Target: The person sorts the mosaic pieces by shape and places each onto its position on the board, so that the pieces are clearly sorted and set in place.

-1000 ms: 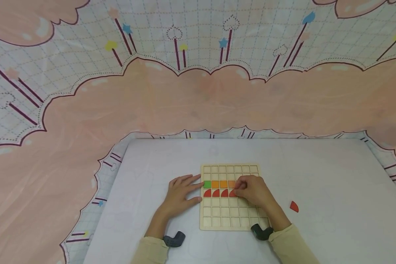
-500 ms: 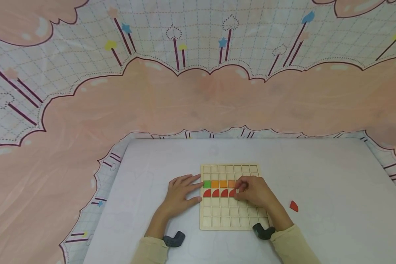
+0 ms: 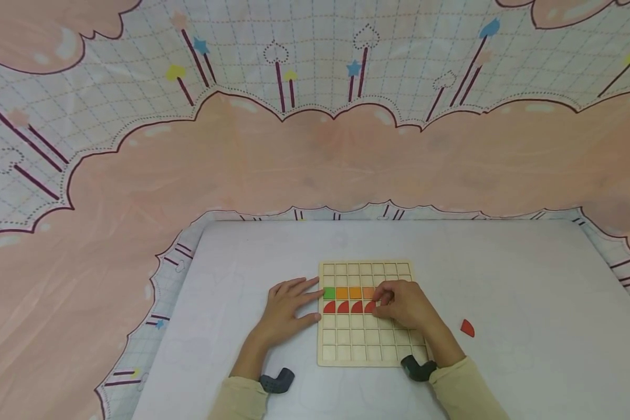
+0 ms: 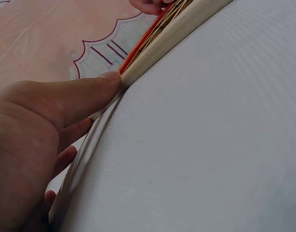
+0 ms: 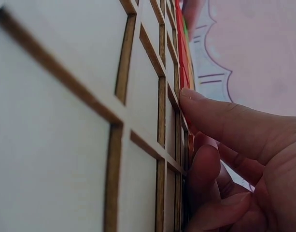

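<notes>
A person's right hand (image 3: pixel 405 304) presses curled fingertips on a red quarter-circle tile (image 3: pixel 370 307) in the wooden grid board (image 3: pixel 366 350) on the worktop (image 3: pixel 504 280); the flat left hand (image 3: pixel 286 309) steadies the board's edge. The tile looks thin, light and rigid, best pinched by its edges.

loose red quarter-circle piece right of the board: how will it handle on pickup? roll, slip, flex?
The red quarter-circle piece lies flat on the white table, so it probably won't roll or tip. It looks thin and rigid like the pieces seated in the wooden grid board, so likely stiff and light. Being low-profile, it may slide under a push; an edge pinch seems safest.
</notes>
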Tool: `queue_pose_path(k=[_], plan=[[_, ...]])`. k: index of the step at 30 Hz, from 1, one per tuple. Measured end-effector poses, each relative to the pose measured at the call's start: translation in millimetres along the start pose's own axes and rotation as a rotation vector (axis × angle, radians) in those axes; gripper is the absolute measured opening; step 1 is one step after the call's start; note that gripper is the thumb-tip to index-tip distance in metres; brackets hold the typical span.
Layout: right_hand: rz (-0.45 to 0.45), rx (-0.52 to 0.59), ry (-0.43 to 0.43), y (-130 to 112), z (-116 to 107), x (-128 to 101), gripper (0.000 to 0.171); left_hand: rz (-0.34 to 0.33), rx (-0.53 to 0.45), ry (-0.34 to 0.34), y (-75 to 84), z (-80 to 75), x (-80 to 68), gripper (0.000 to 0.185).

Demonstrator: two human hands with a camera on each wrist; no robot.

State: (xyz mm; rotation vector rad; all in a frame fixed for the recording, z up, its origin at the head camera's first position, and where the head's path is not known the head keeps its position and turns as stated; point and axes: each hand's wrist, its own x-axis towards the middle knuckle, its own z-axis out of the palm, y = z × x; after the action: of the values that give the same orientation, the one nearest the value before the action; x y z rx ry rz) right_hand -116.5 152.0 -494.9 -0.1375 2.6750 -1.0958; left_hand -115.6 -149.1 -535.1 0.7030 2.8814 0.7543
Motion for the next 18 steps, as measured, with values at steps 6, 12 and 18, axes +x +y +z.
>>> queue_pose_path(k=[6,12,18], plan=[[-0.021,-0.006,0.005,1.5,0.0,0.0,0.018,0.008,-0.003,0.007,0.5,-0.4,-0.2,0.056],[-0.061,-0.010,-0.003,2.9,-0.9,0.7,0.019,0.014,-0.010,0.012,0.1,-0.8,-1.3,0.055],[-0.064,-0.008,-0.007,3.0,-1.4,0.7,0.018,0.010,-0.002,0.003,-0.8,-0.1,-1.3,0.056]])
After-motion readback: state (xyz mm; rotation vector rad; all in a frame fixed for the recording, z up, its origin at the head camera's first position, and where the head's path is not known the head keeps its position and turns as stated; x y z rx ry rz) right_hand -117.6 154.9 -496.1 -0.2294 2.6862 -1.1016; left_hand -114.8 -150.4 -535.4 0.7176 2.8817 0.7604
